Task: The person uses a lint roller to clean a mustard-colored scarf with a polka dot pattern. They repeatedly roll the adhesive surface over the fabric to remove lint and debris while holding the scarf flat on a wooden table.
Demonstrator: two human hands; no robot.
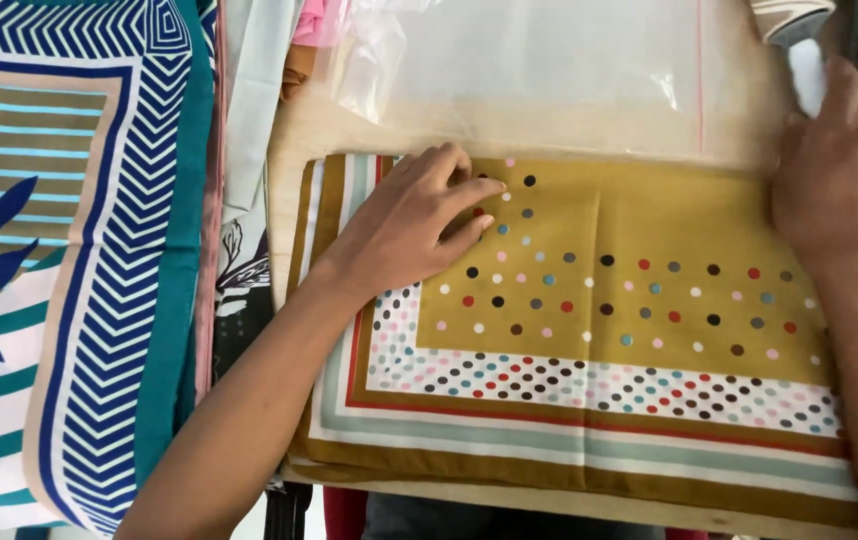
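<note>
Because it lies so flat and thin, with soft creases across its middle, the scarf (589,330) looks light, limp and probably slick, so I judge it would slide and slump if lifted carelessly. The best hold is likely at an edge or corner, pinched between fingertips, with the other palm pressing the cloth down to stop it creeping.

It fills the centre and lower right of the frame, folded into a wide rectangle on a pale board (299,130). Its ground is mustard yellow, scattered with small dots in black, red, pink, white and blue. A white band thick with the same dots runs along the lower part and up the left side, edged by a red line, then white and grey-green stripes, then a mustard border.

At the left of the frame lies a larger cloth (79,260) with teal and navy zigzags, stripes and a yellow flower. A clear plastic bag (519,60) lies at the top centre, just above the scarf.

The left hand (409,225) rests palm down on the scarf's upper left part, fingers curled and pressing, gripping nothing. The right hand (839,170), at the upper right edge, lies spread and flat over the scarf's top right corner, closed on nothing that I can see.
</note>
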